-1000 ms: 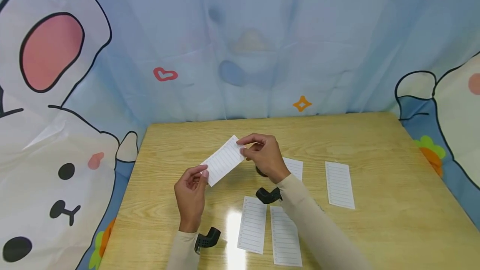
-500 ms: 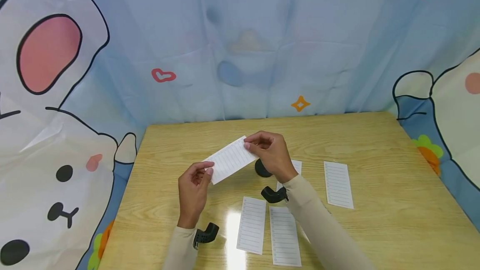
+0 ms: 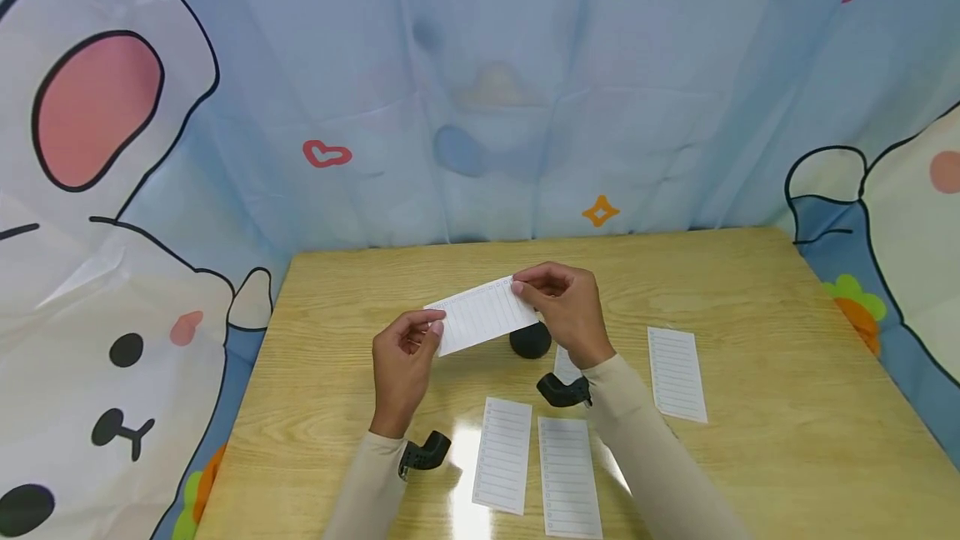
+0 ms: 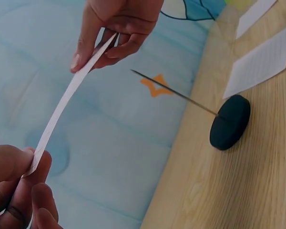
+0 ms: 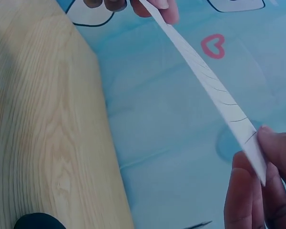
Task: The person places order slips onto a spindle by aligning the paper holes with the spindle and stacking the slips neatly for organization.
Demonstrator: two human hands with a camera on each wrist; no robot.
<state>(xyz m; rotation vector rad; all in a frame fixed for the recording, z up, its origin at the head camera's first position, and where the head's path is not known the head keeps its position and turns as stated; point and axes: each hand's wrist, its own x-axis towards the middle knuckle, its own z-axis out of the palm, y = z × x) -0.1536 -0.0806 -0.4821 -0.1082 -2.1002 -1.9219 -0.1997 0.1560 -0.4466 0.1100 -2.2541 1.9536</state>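
I see a cartoon-printed blue curtain [image 3: 480,90] behind a wooden surface [image 3: 750,290]. On the surface lie several lined paper slips: two side by side [image 3: 504,455] near the front edge, one off to the right [image 3: 677,373], and another mostly hidden under the right forearm.

Both hands hold one more lined slip [image 3: 483,315] in the air above the middle of the surface. The left hand [image 3: 401,365] pinches its left end between thumb and fingers [image 4: 19,186]; the right hand [image 3: 570,311] pinches the right end the same way.

Just beneath the slip stands a small black round base [image 3: 530,340] with a thin upright spike [image 4: 174,93]. The slip hangs near the spike's tip but apart from it. I judge no slip is on the spike yet, so this one and those on the surface remain.
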